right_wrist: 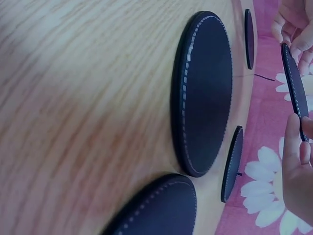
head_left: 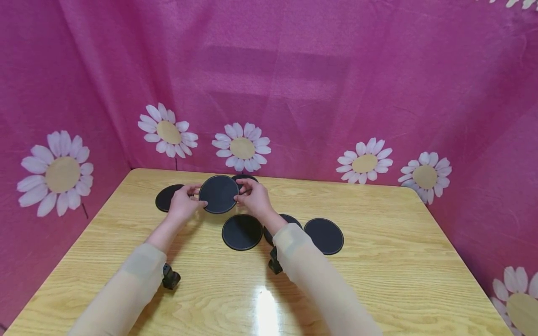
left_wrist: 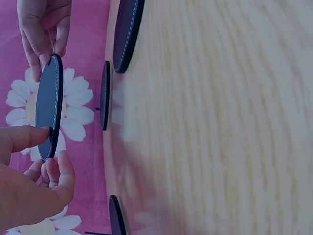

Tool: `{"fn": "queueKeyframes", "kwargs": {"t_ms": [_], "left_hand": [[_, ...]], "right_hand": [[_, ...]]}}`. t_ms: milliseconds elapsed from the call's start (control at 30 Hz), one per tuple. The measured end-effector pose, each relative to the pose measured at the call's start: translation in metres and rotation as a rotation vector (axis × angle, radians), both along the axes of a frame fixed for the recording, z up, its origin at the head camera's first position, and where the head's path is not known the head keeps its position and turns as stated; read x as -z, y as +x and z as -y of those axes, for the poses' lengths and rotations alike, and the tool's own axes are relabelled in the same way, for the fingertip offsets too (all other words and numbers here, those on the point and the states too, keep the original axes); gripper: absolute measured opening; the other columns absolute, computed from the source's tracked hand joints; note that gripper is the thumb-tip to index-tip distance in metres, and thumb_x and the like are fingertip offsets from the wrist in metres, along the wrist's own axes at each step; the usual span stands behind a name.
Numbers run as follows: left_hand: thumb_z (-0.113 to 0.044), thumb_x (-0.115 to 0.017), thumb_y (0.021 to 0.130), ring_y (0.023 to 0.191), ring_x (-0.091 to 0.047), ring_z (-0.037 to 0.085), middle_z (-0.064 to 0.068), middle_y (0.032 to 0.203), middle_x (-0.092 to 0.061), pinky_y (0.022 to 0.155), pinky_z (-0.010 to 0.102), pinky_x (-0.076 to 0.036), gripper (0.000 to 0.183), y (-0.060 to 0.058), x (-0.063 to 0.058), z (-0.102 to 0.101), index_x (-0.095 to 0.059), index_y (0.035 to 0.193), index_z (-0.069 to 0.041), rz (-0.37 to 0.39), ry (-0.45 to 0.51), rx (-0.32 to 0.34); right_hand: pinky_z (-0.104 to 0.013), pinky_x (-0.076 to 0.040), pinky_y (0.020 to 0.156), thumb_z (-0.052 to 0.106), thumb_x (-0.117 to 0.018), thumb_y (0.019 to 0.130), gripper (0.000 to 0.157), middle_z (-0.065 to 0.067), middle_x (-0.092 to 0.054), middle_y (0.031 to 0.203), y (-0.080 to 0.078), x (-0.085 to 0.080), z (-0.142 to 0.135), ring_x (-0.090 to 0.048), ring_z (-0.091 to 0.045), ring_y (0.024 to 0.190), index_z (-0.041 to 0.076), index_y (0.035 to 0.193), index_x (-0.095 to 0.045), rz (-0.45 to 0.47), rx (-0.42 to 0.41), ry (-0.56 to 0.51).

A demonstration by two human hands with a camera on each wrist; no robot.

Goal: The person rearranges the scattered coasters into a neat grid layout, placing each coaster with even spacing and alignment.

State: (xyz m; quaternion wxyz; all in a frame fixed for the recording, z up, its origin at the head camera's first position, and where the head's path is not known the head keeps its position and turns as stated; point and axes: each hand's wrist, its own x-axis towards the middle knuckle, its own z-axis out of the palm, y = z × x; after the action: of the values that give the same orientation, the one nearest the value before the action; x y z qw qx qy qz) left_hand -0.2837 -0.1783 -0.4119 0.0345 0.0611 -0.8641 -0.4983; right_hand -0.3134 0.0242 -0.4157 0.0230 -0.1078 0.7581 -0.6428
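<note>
We see both hands pinching one round black coaster (head_left: 218, 194) by its rim, lifted clear of the worktop (head_left: 378, 261) near its far edge. The left hand (head_left: 183, 204) grips the coaster's left edge between thumb and fingers; the right hand (head_left: 254, 197) grips the right edge the same way. The disc has no long axis. Its flat face is tilted up toward the head camera, and in both wrist views it shows almost edge-on, with pale stitching running along the rim.

Five more black coasters lie flat on the worktop. One (head_left: 166, 197) sits to the left behind the left hand, one (head_left: 245, 178) peeks out just behind the lifted disc, one (head_left: 242, 232) lies below it toward us, one (head_left: 290, 220) is partly hidden under the right forearm, and one (head_left: 323, 236) lies just to the right of that arm.

The worktop is pale glossy wood with a bright glare patch close to us. A magenta cloth (head_left: 319, 84) printed with white daisies hangs behind it and on both sides.
</note>
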Motion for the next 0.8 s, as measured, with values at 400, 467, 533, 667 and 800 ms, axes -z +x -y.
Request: {"fn": "queueKeyframes", "kwargs": {"t_ms": [400, 467, 533, 667, 800], "left_hand": [[-0.007, -0.072, 0.079, 0.096, -0.057, 0.025, 0.017, 0.117, -0.058, 0.066, 0.021, -0.045, 0.054, 0.007, -0.015, -0.005, -0.053, 0.130, -0.004, -0.063, -0.035, -0.015], [-0.008, -0.072, 0.080, 0.095, -0.057, 0.025, 0.018, 0.117, -0.058, 0.064, 0.021, -0.045, 0.054, 0.009, -0.018, -0.006, -0.054, 0.130, -0.004, -0.065, -0.037, -0.010], [-0.008, -0.072, 0.080, 0.095, -0.056, 0.026, 0.018, 0.118, -0.057, 0.064, 0.020, -0.045, 0.054, 0.010, -0.020, -0.006, -0.053, 0.130, -0.004, -0.060, -0.033, -0.001], [-0.008, -0.072, 0.080, 0.095, -0.056, 0.026, 0.019, 0.119, -0.057, 0.064, 0.020, -0.046, 0.054, 0.013, -0.024, -0.007, -0.053, 0.131, -0.004, -0.057, -0.024, 0.021], [-0.007, -0.072, 0.080, 0.094, -0.056, 0.025, 0.019, 0.118, -0.056, 0.066, 0.021, -0.052, 0.055, 0.017, -0.027, -0.009, -0.053, 0.131, -0.003, -0.059, 0.013, 0.043]], "right_hand": [[-0.036, -0.058, 0.061, -0.012, -0.069, 0.076, 0.048, -0.005, -0.046, 0.083, 0.006, -0.017, -0.006, -0.053, -0.010, 0.066, -0.002, 0.121, -0.056, 0.004, -0.016, 0.014], [-0.036, -0.058, 0.061, -0.012, -0.069, 0.076, 0.048, -0.006, -0.046, 0.084, 0.008, -0.020, -0.007, -0.054, -0.010, 0.066, -0.001, 0.121, -0.055, 0.009, -0.017, 0.015], [-0.039, -0.058, 0.062, -0.013, -0.070, 0.075, 0.050, -0.006, -0.046, 0.084, 0.011, -0.022, -0.009, -0.054, -0.011, 0.066, 0.000, 0.121, -0.055, 0.012, -0.017, 0.021], [-0.048, -0.056, 0.068, -0.014, -0.070, 0.073, 0.054, -0.007, -0.046, 0.084, 0.017, -0.027, -0.012, -0.052, -0.011, 0.065, 0.001, 0.122, -0.054, 0.021, -0.019, 0.031], [-0.052, -0.054, 0.071, -0.014, -0.070, 0.074, 0.055, -0.007, -0.044, 0.084, 0.024, -0.031, -0.016, -0.053, -0.012, 0.063, 0.001, 0.124, -0.053, 0.044, -0.029, 0.019]]}}
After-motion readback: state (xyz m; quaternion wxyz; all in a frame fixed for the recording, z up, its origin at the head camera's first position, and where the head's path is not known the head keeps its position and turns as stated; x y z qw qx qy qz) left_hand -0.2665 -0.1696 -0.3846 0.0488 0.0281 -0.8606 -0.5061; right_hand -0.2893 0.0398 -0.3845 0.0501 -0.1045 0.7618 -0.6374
